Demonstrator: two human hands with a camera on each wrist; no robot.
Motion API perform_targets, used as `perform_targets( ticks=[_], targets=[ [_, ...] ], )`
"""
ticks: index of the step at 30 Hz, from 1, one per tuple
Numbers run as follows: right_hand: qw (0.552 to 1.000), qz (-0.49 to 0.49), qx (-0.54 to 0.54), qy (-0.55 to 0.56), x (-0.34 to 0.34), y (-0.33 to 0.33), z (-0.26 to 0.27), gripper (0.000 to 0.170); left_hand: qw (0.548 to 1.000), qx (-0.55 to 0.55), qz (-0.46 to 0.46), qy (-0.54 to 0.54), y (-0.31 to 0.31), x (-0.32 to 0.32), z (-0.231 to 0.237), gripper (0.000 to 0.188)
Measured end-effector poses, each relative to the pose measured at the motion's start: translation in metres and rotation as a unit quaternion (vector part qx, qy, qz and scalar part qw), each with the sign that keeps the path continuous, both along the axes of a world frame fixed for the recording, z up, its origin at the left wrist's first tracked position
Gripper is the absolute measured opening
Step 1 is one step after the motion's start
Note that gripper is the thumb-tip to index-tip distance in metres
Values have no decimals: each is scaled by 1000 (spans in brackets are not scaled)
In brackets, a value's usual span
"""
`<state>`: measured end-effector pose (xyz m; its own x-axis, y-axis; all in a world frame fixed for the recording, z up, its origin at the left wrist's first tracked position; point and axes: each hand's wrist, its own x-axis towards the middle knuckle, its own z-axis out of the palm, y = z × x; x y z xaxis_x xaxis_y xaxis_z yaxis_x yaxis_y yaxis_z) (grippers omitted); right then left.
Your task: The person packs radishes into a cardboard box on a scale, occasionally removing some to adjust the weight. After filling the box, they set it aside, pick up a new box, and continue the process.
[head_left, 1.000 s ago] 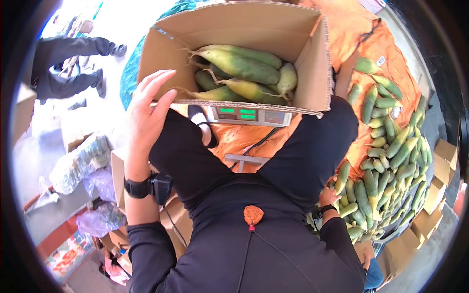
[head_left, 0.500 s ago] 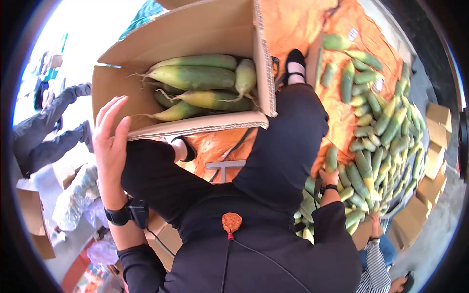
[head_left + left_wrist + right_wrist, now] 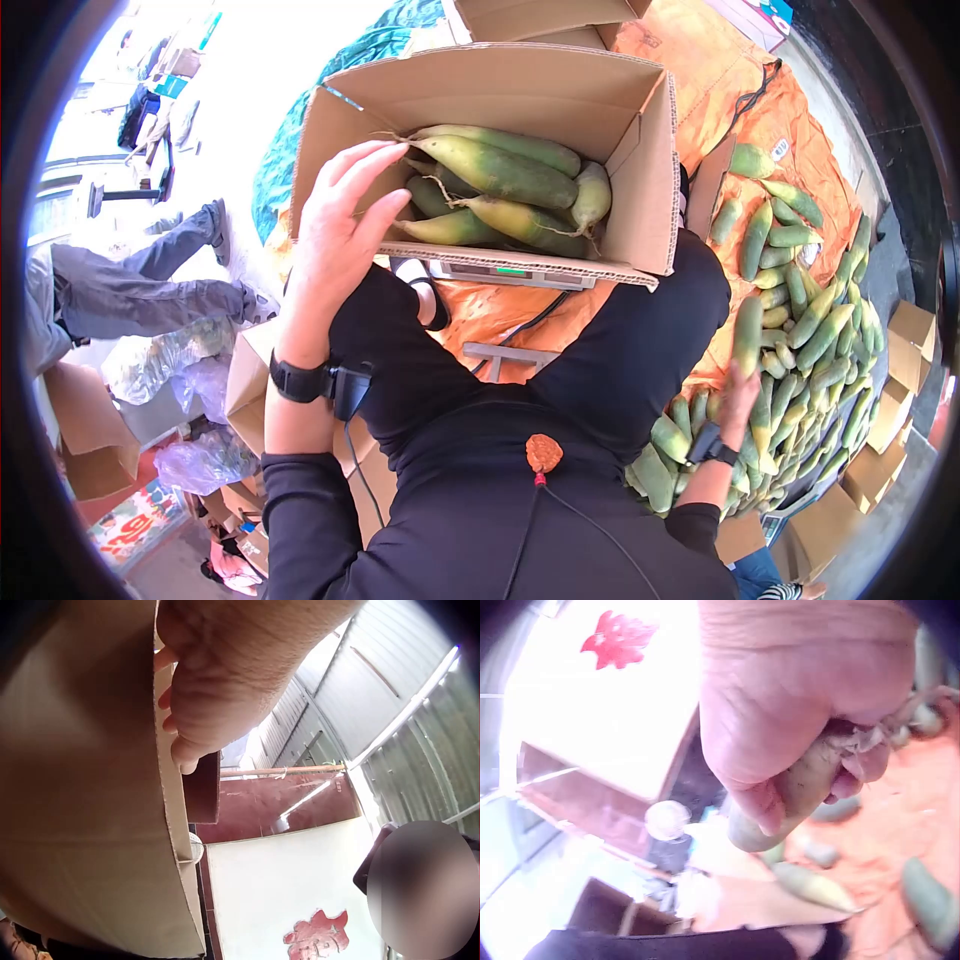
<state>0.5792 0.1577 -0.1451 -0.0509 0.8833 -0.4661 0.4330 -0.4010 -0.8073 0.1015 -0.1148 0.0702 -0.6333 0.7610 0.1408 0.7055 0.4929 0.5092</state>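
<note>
A green radish (image 3: 747, 335) is held in my right hand (image 3: 738, 405), above the edge of the radish pile. In the right wrist view my thumb and fingers curl round that radish (image 3: 802, 784). My left hand (image 3: 345, 220), fingers fairly straight and thumb apart, is at the near left corner of an open cardboard box (image 3: 480, 80). From the left wrist, the fingertips show just past the box's rim (image 3: 166, 787). Several green radishes (image 3: 500, 170) lie inside, side by side, thin roots mostly toward the left. Under the box a scale (image 3: 515, 275) partly shows, its display lit green.
A large heap of green radishes (image 3: 800, 370) spreads over the orange sheet (image 3: 660, 350) at right. Cardboard boxes (image 3: 890, 420) line its far edge. Behind the work box stands another box (image 3: 540, 20). Plastic bags (image 3: 205, 460) and a person's legs (image 3: 150, 290) are at left.
My right hand has come up from the pile with a radish in its grip. The head view swung left, then back right. My left hand has stayed by the box corner, fingers now over its inside.
</note>
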Motion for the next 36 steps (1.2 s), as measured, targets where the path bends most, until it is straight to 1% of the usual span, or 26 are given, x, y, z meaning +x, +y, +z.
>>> perform_targets(
  ticks=[1,2,3,4,5,6,7,9,10,11,12,13,14,15,17,20,21,23,25,27,29,31,32,33,35,36],
  targets=[
    [999,28,10,19,-27,7,39,24,1000,16,-15,-9,2,-1,2,38],
    [996,72,47,-5,-52,14,75,26,1000,14,-26,-4,3,-2,5,41],
    [990,127,55,0,-79,20,117,35,1000,18,-24,-2,4,-1,9,41],
    [980,167,111,-16,-99,24,144,48,999,27,-34,11,6,-1,13,43],
    [952,234,199,-6,-125,23,174,56,998,37,-44,24,7,-1,17,44],
    [933,274,229,-38,-139,30,193,58,997,54,-57,21,7,-3,20,51],
    [912,328,244,24,-167,24,219,58,997,56,-54,21,8,-3,23,51],
    [871,410,260,75,-217,6,255,57,993,83,-79,38,13,-1,32,58],
    [854,444,256,88,-238,-4,264,56,991,77,-97,52,15,0,36,68],
    [814,504,272,96,-259,-11,265,54,991,78,-93,50,18,0,39,68],
    [770,561,287,103,-280,-16,266,52,986,69,-135,74,24,-1,40,72],
    [734,597,281,163,-299,-26,259,49,977,59,-178,97,29,-2,40,75],
    [715,607,306,167,-314,-37,248,47,976,46,-194,91,34,-1,37,81],
    [699,634,290,160,-325,-47,252,46,973,37,-222,57,38,-2,34,80],
    [690,621,347,134,-339,-62,239,43,966,-64,-228,-102,42,-8,30,75],
    [700,595,369,142,-341,-52,227,35,963,-16,-243,-118,37,-22,9,69],
    [718,572,372,134,-334,-43,232,28,963,-16,-243,-119,37,-28,6,69],
    [806,475,299,189,-310,-20,237,25,961,-134,-204,-129,36,-36,-4,67],
    [861,345,279,248,-285,7,224,23,959,-158,-216,-96,34,-43,-18,68],
    [910,271,271,159,-252,44,190,21,917,-320,-199,-131,37,-47,-28,70],
    [936,245,247,55,-209,72,135,21,899,-355,-221,-130,35,-47,-29,73],
    [954,233,187,5,-161,81,76,22,897,-354,-228,-137,29,-50,-32,73],
    [962,222,158,-30,-140,77,53,21,890,-365,-228,-153,28,-54,-32,73],
    [967,211,127,-64,-121,71,30,20,867,-405,-214,-195,34,-54,-24,72],
    [985,154,64,-37,-86,53,-19,21,844,-447,-185,-233,41,-53,-17,70],
    [985,155,51,-53,-74,42,-36,19,832,-456,-215,-230,42,-57,-21,71]
  ],
)
